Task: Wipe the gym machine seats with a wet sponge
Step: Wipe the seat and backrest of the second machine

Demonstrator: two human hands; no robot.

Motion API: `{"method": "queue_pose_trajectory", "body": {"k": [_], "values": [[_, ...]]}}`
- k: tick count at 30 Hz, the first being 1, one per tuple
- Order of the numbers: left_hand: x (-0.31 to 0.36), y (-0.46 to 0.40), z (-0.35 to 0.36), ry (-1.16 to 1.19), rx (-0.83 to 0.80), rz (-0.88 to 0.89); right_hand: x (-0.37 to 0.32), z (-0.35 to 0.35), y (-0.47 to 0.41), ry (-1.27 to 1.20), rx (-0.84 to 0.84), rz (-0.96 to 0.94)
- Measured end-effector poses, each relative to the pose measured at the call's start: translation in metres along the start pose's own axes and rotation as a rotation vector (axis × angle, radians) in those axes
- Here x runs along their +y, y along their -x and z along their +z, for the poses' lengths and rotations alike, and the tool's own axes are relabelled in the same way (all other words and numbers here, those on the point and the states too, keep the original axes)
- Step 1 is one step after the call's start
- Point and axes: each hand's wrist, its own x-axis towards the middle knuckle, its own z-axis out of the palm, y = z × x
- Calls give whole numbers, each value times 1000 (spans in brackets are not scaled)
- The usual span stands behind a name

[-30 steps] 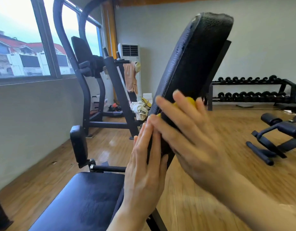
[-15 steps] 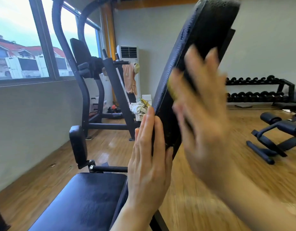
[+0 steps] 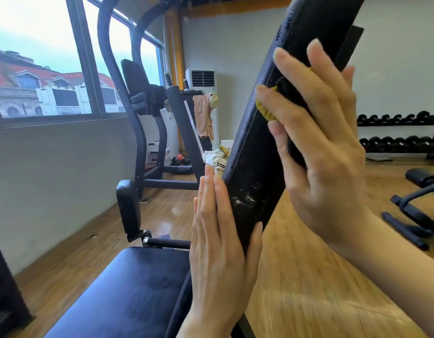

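While the head camera looks along the edge of the tilted back pad (image 3: 256, 152), the right hand (image 3: 325, 147) presses a yellow sponge (image 3: 264, 109) flat against the pad's side, fingers straight and spread over it, so only a crumpled yellow corner shows at about 9 o'clock from the palm. Lower down, the left hand (image 3: 218, 242) lies with straight fingers against the pad's front face and its thumb round the near edge, steadying the cushion rather than gripping it. White scuffs or damp marks show on the pad's edge between the two hands. At 7 o'clock from the left hand lies the dark seat cushion (image 3: 128, 293), which does not look wet from here, though that is hard to tell. Another machine (image 3: 142, 98) stands by the window at 10 o'clock, and a dumbbell rack (image 3: 401, 132) sits against the far wall at 3 o'clock. Judging by this, the step in hand is wiping the back pad's side. The next move likely calls for keeping the sponge pressed flat while drawing it along the edge, then shifting to the seat cushion.
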Motion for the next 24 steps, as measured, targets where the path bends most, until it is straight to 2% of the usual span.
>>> {"method": "queue_pose_trajectory", "body": {"k": [5, 6, 9, 13, 18, 21, 24], "values": [[5, 1, 3, 36, 22, -67, 11, -6, 37, 82, -231, -380], [6, 1, 3, 32, 30, -64, 19, -8, 29, 93, -204, -360], [7, 0, 5, 17, 50, -47, 13, -2, 11, 4, -41, -150], [5, -1, 4, 57, 20, -64, -1, 5, 53, 30, -210, -321], [0, 6, 0, -25, -16, 28, -4, 9, 21, -17, -75, -148], [-13, 28, -8, -49, -63, 86, 5, 0, 47, 26, -197, -315], [-27, 44, -8, -98, -91, 139, 5, 4, 49, 42, -221, -340]]}}
